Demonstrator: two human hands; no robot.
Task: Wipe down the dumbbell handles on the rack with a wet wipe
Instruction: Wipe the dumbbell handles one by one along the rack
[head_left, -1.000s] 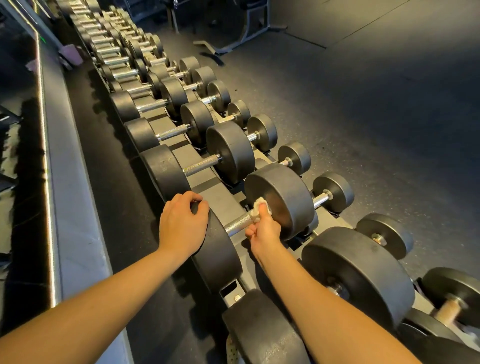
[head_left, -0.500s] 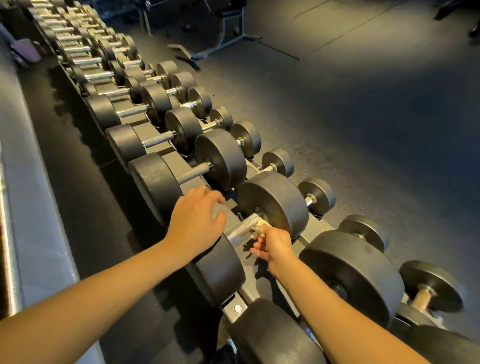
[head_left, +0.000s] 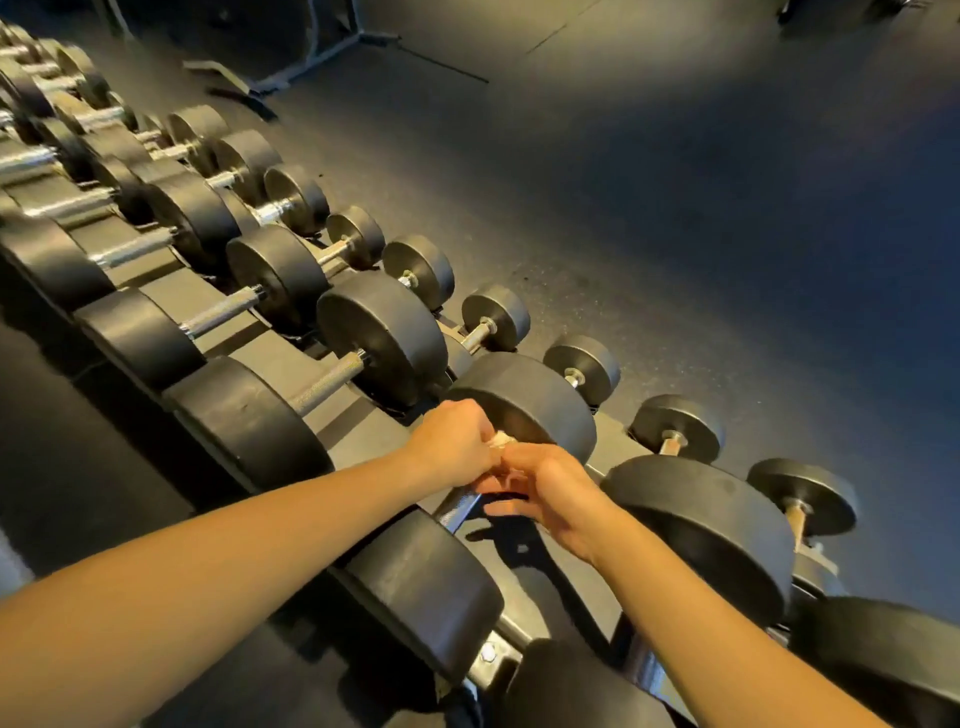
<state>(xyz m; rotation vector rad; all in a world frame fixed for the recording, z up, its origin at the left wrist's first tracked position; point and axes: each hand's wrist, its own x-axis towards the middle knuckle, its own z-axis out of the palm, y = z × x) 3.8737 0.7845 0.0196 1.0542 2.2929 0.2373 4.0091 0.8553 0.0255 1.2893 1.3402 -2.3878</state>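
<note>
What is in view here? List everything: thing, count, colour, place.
Dumbbells: a long row, too many to count, black heads with silver handles, on the upper tier of the rack from far left to bottom right.
Smaller dumbbells: a second row, black, on the lower tier toward the floor side.
Rack: one, dark, running diagonally through the frame.
Wet wipe: one, white, pinched between both hands above a handle.
Floor: dark rubber, right of the rack.
Bench frame: one, grey, far top centre.
Left hand: one, bare, on the wipe.
Right hand: one, bare, on the wipe.
</note>
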